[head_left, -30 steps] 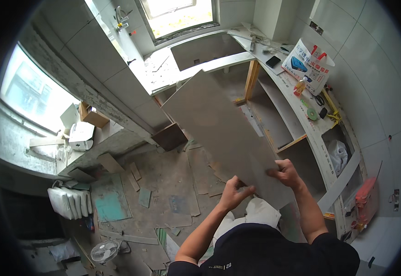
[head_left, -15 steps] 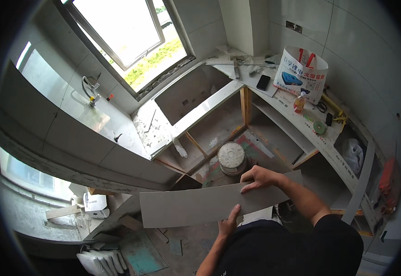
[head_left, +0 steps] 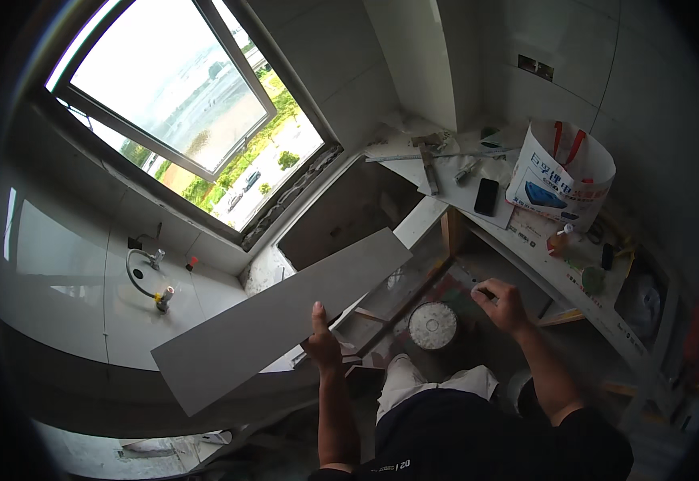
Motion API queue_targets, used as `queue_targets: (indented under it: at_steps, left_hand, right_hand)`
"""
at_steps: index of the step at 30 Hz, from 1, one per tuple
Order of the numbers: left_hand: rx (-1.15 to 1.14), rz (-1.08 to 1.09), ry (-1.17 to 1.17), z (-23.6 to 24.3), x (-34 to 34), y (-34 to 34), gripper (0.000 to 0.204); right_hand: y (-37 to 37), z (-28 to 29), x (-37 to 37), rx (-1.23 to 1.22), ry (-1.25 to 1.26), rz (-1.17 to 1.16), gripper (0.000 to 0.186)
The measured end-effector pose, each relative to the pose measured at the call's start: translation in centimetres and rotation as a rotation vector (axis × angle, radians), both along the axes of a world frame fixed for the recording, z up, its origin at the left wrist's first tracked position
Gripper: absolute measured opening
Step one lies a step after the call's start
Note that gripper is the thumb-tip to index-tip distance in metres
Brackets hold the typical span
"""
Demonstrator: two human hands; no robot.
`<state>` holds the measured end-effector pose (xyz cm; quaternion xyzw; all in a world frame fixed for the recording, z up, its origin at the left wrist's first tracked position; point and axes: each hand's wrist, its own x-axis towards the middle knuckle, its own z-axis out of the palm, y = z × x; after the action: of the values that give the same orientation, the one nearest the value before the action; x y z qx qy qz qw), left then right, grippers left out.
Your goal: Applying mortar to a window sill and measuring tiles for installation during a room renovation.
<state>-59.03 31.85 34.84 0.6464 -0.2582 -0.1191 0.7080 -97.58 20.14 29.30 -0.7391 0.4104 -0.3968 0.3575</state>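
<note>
My left hand (head_left: 323,345) grips a long pale grey tile strip (head_left: 277,321) at its lower long edge, thumb on top and fingers underneath. The strip is held up at a slant, its far right end in front of the sink cut-out (head_left: 349,216) and its near left end by the tiled wall. Apart from it, my right hand (head_left: 503,306) hangs in the air with curled fingers, just right of a round bucket (head_left: 433,325) with a whitish top. A pale spot shows between its thumb and fingers; whether that is a held thing I cannot make out.
On the right counter (head_left: 517,232) are a phone (head_left: 486,197), a white bag (head_left: 562,176) with red handles, a small bottle (head_left: 559,240) and a green tape roll (head_left: 594,279). A hammer-like tool (head_left: 429,167) lies at the corner. An open window (head_left: 181,88) and a tap (head_left: 163,299) are at left.
My right hand has let go of the tile strip and moved right. My left hand has swung the strip up and left into a slant. The view has turned toward the window.
</note>
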Motion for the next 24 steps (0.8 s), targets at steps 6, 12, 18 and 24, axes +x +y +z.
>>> queue_targets:
  at_steps: [6, 12, 18, 24]
  left_hand:
    - [-0.033, 0.061, -0.197, 0.8, 13.9, -17.7, 0.034]
    - [-0.122, 0.078, -0.108, -1.3, 25.7, -33.0, 0.030]
    - [0.132, 0.158, 0.030, -7.0, 36.5, -43.7, 0.036]
    - [0.067, 0.092, 0.195, -9.9, 41.7, -50.0, 0.037]
  right_hand:
    - [1.4, -7.6, -1.5, 0.213, 0.097, -0.287, 0.021]
    - [7.5, -16.3, 3.9, 0.585, 0.196, -0.690, 0.018]
    - [9.0, -16.2, 14.3, 0.841, 0.156, -0.564, 0.017]
    - [6.9, -17.1, 16.9, 0.881, 0.072, -0.685, 0.013]
